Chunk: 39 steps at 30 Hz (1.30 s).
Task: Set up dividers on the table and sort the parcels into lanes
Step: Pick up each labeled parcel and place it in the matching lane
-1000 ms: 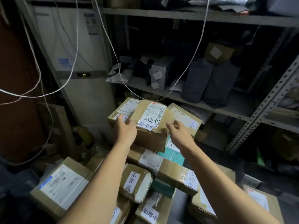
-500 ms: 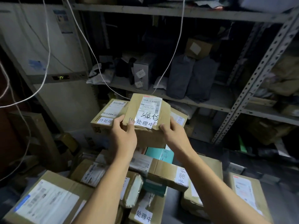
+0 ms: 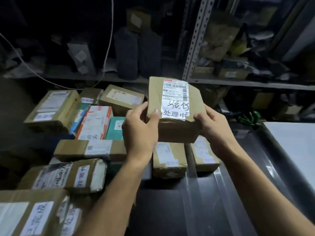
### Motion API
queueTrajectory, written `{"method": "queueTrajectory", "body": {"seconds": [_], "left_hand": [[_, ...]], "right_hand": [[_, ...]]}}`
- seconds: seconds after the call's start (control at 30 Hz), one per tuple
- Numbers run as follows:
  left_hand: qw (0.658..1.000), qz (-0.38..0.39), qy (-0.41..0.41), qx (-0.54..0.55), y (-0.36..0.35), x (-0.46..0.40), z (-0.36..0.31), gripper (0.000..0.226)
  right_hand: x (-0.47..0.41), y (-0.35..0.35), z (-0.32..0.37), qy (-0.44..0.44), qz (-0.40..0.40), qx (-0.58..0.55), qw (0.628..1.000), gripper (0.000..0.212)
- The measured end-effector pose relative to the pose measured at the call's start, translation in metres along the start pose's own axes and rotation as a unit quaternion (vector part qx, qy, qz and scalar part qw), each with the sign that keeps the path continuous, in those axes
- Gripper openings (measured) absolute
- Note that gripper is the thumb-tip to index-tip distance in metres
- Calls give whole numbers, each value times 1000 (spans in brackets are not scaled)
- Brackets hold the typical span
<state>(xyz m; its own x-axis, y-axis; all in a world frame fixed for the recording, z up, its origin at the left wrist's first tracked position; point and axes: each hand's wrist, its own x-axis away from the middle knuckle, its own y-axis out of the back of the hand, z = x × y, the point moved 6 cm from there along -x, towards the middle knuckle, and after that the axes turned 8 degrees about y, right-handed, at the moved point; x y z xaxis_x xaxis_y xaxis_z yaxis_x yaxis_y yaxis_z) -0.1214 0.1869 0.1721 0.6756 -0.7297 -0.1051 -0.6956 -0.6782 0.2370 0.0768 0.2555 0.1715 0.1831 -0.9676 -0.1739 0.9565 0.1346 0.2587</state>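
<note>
Head view: the grip is two-handed, both hands clamped on one brown cardboard parcel (image 3: 175,111) held up in the air above the table (image 3: 213,201). The left hand (image 3: 140,132) wraps the parcel's left side, thumb lying on the top face next to the white shipping label (image 3: 175,99); the right hand (image 3: 213,126) holds the right lower corner, thumb on the label's edge. The label carries a barcode, handwritten marks and printed characters. The parcel's top face tilts toward the camera.

Just below the held parcel, two smaller cardboard boxes (image 3: 169,159) sit side by side on the dark, glossy table. To the left lies a crowded heap of other parcels (image 3: 88,149), mostly brown cartons with white labels, plus an orange-and-white one (image 3: 95,123) and a teal one (image 3: 116,127). A white panel (image 3: 296,145) lies at the table's right edge. Behind, metal shelving (image 3: 196,40) holds dim bags and boxes, and white cables (image 3: 109,40) hang in front of it.
</note>
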Motion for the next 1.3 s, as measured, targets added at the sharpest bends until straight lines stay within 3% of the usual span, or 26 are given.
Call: {"method": "queueTrajectory", "body": {"seconds": [0.23,0.43,0.57,0.73,0.87,1.13,1.3], "left_hand": [[997,32,68,8,-15,95,61,41],[990,25,134,-42,-3,157,143,34],[974,24,213,-68,-2,182,205,29],[964,29,254,-71,-15,186,257,23],[959,49,271,-72,-31,179,279,21],[949,84,294,-82,-49,181,296,23],[948,90,292,-87,-51,183,296,23]], "right_hand": [[77,41,-69,-99,-47,24,994,19],[137,23,-148,-205,56,30,977,13],[153,0,-189,-249,121,95,956,14],[149,-19,-223,-290,159,193,924,19],[137,-29,-239,-323,162,245,899,34],[136,-35,-252,-351,190,308,864,27],[141,-35,-253,-350,192,312,862,17]]}}
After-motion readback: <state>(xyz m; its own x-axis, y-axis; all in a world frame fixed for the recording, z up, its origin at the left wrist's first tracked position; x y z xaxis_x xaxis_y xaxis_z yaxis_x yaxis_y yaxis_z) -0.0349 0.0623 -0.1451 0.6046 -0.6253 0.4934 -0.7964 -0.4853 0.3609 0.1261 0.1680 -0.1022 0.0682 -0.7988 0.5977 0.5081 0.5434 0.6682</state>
